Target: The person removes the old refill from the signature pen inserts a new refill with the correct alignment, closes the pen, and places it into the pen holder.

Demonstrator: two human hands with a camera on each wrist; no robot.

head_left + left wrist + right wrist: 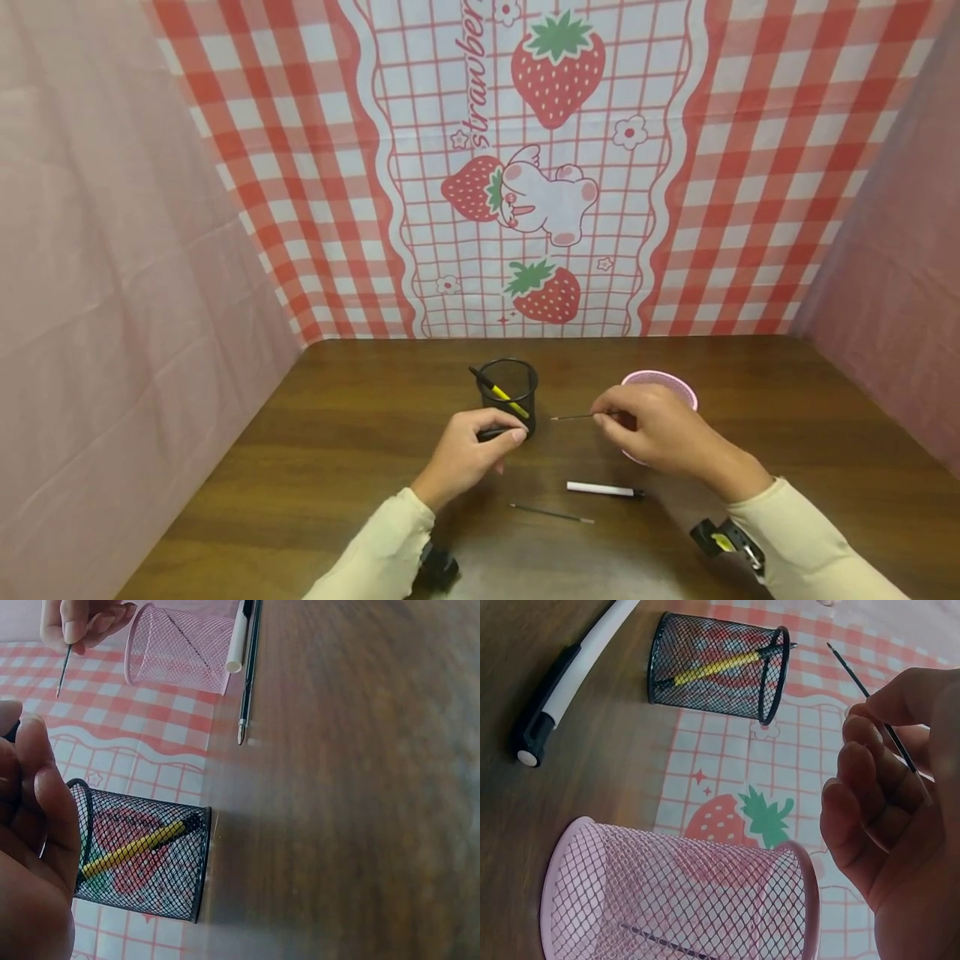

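Observation:
My right hand (660, 429) pinches a thin pen refill (847, 671) between thumb and forefinger, its tip pointing left toward the other hand. The left hand (468, 454) holds a black pen piece (491, 433) in its fingers, mostly hidden by them, in front of the black mesh pen cup (150, 900). Inside that cup leans a yellow-and-black pen (716, 667). A pink mesh cup (802, 900) stands behind the right hand, with a dark thin stick (667, 945) inside.
A white pen with a black end (600, 488) lies on the wooden table (360, 400) between the forearms. Nearer to me lies another pen refill (551, 512). A strawberry-print cloth (525, 275) hangs behind the table, with pink cloth at both sides.

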